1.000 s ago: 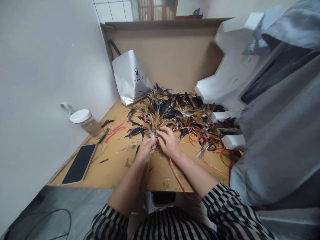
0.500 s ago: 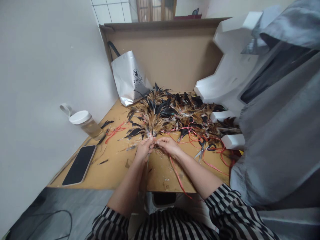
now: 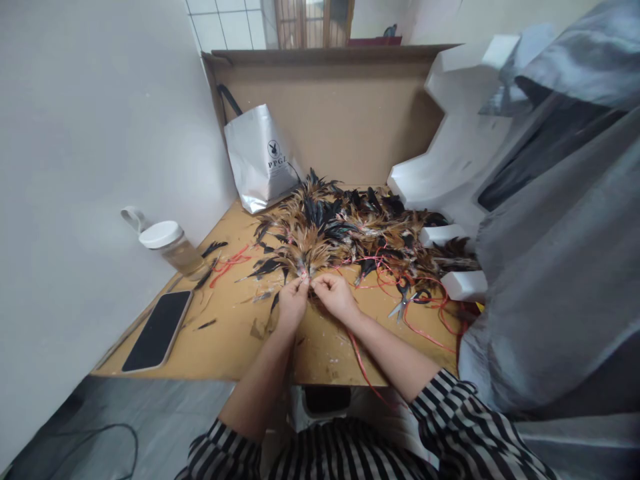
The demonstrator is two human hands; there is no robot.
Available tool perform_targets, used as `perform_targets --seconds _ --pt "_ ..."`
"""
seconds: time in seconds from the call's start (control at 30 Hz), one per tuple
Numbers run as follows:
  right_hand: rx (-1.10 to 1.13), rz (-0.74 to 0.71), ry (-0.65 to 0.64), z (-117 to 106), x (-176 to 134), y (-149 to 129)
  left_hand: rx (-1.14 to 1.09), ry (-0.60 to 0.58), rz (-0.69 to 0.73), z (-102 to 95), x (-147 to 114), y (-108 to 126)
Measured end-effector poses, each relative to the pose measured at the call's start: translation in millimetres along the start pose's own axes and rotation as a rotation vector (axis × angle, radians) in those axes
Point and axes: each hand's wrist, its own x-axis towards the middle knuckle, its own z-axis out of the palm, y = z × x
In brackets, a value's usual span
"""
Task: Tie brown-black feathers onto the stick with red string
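A bundle of brown and black feathers (image 3: pixel 306 248) fans out beyond my fingers, its base wrapped with a little red. My left hand (image 3: pixel 293 301) is closed, thumb and fingers pinching at the base of this bundle. Close beside it, my right hand (image 3: pixel 336 295) is closed in a pinch on red string, though the bit between the fingertips is too small to see clearly. A length of red string (image 3: pixel 361 357) hangs from below my right hand over the table's front edge. More red string (image 3: pixel 383 267) lies tangled to the right.
Black-handled scissors (image 3: pixel 404 300) lie right of my hands. A heap of feathers (image 3: pixel 370 217) covers the back of the table (image 3: pixel 330 360). At left are a phone (image 3: pixel 157 330) and a lidded cup (image 3: pixel 175 247). A silver bag (image 3: pixel 260 160) and white foam (image 3: pixel 465 287) stand around.
My left hand has turned slightly, its back now facing up more. My right hand has shifted a little, and its fingers are curled closer. The feather bundle stays in place.
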Motion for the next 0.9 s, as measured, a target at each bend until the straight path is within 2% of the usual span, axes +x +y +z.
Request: perform_targets --seconds 0.1,0.17,0.23,0.43,0.57,0.67,0.77,0.9 --pt "-0.030 -0.010 -0.001 -1 1 1 0.124 0.061 0.191 1.2 -3 2" --pt "-0.061 -0.014 0.019 -2 1 1 0.169 0.055 0.229 1.0 -3 2" --pt "-0.090 -0.017 0.038 -3 1 0 0.189 0.046 0.220 0.1 -2 1" --pt "-0.092 -0.034 0.009 -5 -2 -8 0.175 0.051 0.049 -2.7 3 2" --pt "-0.023 -0.028 0.009 -3 -4 -11 0.261 0.074 0.121 -2.3 2 4" --pt "0.067 0.014 0.010 -2 -3 -11 0.419 0.079 0.226 -1.4 -1 6" --pt "0.133 0.055 0.001 -4 0 -10 0.668 0.086 0.306 1.5 -6 8" --pt "0.161 0.050 -0.016 -10 5 -11 1.014 0.109 0.344 11.0 -14 11"
